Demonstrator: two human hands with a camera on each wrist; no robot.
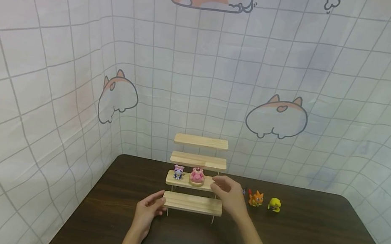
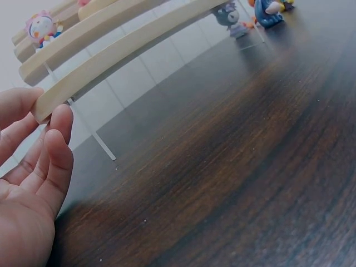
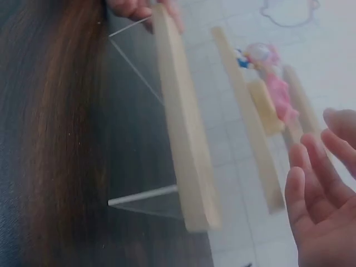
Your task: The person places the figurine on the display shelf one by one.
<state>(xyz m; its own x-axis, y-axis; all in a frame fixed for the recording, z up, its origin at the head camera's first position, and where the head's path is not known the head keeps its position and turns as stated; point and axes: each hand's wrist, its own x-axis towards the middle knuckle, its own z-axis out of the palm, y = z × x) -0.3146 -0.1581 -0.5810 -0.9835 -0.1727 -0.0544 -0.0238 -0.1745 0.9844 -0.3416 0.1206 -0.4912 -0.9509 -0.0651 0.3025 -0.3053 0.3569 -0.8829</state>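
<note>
A small stepped display rack with wooden shelves (image 1: pixel 192 203) stands on thin metal legs. My left hand (image 1: pixel 146 213) pinches the left end of its lowest shelf (image 2: pixel 133 58), thumb on top and fingers below. On the second shelf from the bottom sit a small figurine with a pink hood (image 1: pixel 178 172) and, to its right, a pink figurine on a tan round base (image 1: pixel 197 177). My right hand (image 1: pixel 230 193) is at the right end of that shelf. In the right wrist view, its fingers (image 3: pixel 320 172) are loosely bent beside the pink figurine, with nothing between them.
Right of the rack, an orange figurine (image 1: pixel 256 198) and a yellow one (image 1: pixel 274 204) stand on the dark wooden table (image 1: pixel 314 243). A grey figurine (image 2: pixel 231 19) shows behind the lowest shelf's far end. A white gridded cloth (image 1: pixel 212 65) hangs behind the table.
</note>
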